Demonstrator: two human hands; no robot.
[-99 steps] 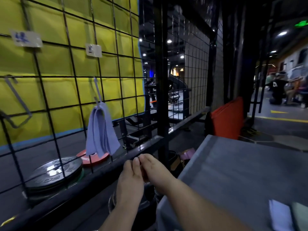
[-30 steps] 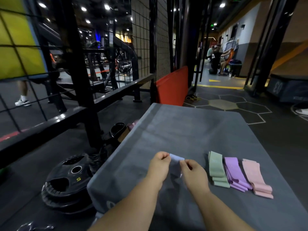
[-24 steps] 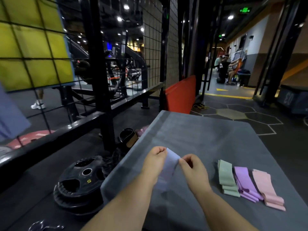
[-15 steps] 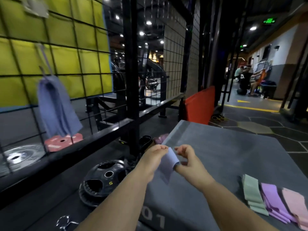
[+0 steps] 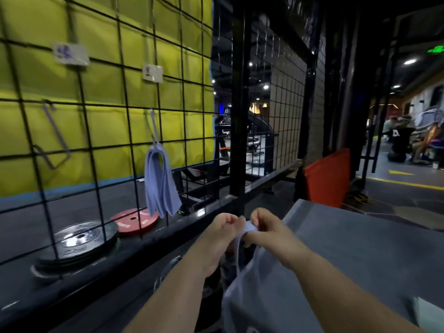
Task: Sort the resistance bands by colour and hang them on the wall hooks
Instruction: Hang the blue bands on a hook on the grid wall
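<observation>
My left hand (image 5: pixel 222 230) and my right hand (image 5: pixel 264 228) together pinch a pale blue resistance band (image 5: pixel 248 228), held between them above the near-left edge of the grey table (image 5: pixel 360 248). Several pale blue bands (image 5: pixel 159 183) hang from a hook (image 5: pixel 153 127) on the black wire grid (image 5: pixel 129 131) at left. A second hook (image 5: pixel 54 138) further left carries nothing. White labels (image 5: pixel 69 54) sit above the hooks. A corner of a green band (image 5: pixel 430 311) shows at the lower right edge.
Black weight plates (image 5: pixel 79 243) and a red plate (image 5: pixel 135 219) lie behind the grid's lower rail (image 5: pixel 144 243). A black upright post (image 5: pixel 237 104) stands right of the grid. An orange pad (image 5: pixel 326 176) leans beyond the table. People sit far right (image 5: pixel 403 140).
My view has swung left from the table to the grid wall. Both hands lifted the blue band off the table and carried it toward the grid; the other bands slid out of view.
</observation>
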